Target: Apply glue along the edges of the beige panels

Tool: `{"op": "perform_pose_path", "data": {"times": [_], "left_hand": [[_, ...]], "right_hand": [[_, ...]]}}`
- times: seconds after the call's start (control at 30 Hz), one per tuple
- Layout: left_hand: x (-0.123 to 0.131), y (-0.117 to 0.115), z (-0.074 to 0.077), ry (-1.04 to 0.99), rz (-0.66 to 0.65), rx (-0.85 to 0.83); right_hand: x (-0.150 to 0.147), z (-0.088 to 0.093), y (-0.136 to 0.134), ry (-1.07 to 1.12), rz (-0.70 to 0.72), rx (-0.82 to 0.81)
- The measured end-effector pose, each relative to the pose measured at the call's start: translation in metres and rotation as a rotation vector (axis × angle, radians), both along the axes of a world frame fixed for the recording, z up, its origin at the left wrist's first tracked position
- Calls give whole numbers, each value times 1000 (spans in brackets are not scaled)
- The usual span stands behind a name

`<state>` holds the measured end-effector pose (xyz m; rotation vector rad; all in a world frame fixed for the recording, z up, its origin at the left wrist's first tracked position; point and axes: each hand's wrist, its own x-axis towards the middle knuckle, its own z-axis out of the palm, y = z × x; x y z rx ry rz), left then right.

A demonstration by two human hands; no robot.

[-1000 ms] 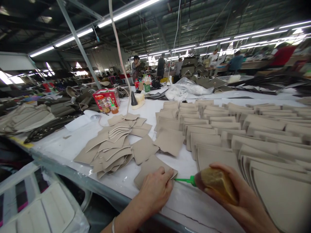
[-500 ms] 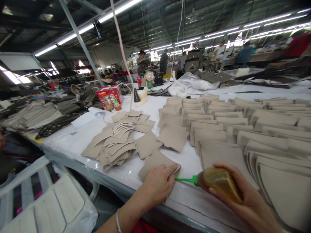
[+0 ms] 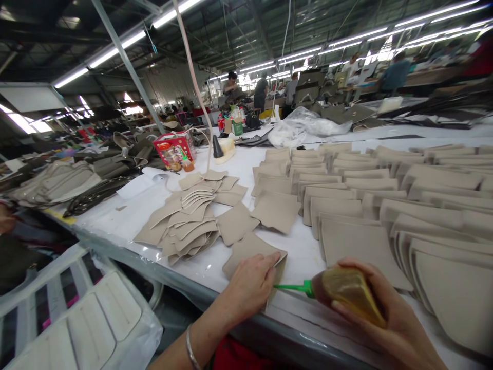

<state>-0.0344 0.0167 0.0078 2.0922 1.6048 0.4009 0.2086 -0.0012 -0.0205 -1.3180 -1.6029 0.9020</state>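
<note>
My left hand (image 3: 249,285) presses flat on a beige cut piece (image 3: 246,250) at the near edge of the white table (image 3: 115,221). My right hand (image 3: 381,318) grips a squeeze bottle of amber glue (image 3: 348,293). Its green nozzle (image 3: 292,288) points left and touches the piece's right edge beside my left fingers. A loose pile of the same beige pieces (image 3: 185,221) lies to the left. Overlapping rows of larger beige pieces (image 3: 385,200) cover the table on the right.
A red box (image 3: 175,149) with small bottles, a dark cone (image 3: 217,147) and a clear plastic bag (image 3: 304,131) stand farther back. A hose (image 3: 190,77) hangs over the table. A plastic-covered bin (image 3: 77,318) sits at lower left. Other people work at distant tables.
The view has shifted slightly. My left hand stays pressed on the piece and the nozzle stays at its edge, with both hands sitting a little lower and to the right.
</note>
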Motion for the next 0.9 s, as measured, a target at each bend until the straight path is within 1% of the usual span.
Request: {"op": "perform_pose_path", "data": {"times": [0.07,0.13,0.17,0.23,0.3,0.43,0.47,0.57,0.6,0.73,0.77,0.83,0.9], "left_hand": [[0,0,0,-5,1,0],[0,-1,0,-15,1,3],[0,-1,0,-21,2,6],[0,-1,-2,-25,8,10],[0,-2,-3,-27,15,9],[-1,-2,-4,-29,8,0],[-1,-2,-4,-30,8,0],[-2,-2,-4,-30,16,-6],[-2,-2,-4,-31,18,-8],[-2,-3,-5,-42,15,-17],[-2,-3,-6,-46,15,-17],[-2,-3,-6,-51,16,-19],[-2,-3,-5,-55,18,-20]], "right_hand": [[-3,0,-4,35,-2,-37],[-7,1,-9,101,38,-79],[-8,1,-11,121,34,-88],[-8,0,-12,112,-26,-77],[-5,-4,-11,72,-26,-59],[3,-13,-6,60,122,-53],[4,-14,-5,51,116,-46],[3,-15,-5,-1,-14,-19],[2,-15,-6,-9,-28,-16],[-2,-16,-9,59,90,-20],[-3,-16,-9,72,81,-27],[-3,-16,-9,63,1,-48],[-2,-16,-9,43,-13,-60]]}}
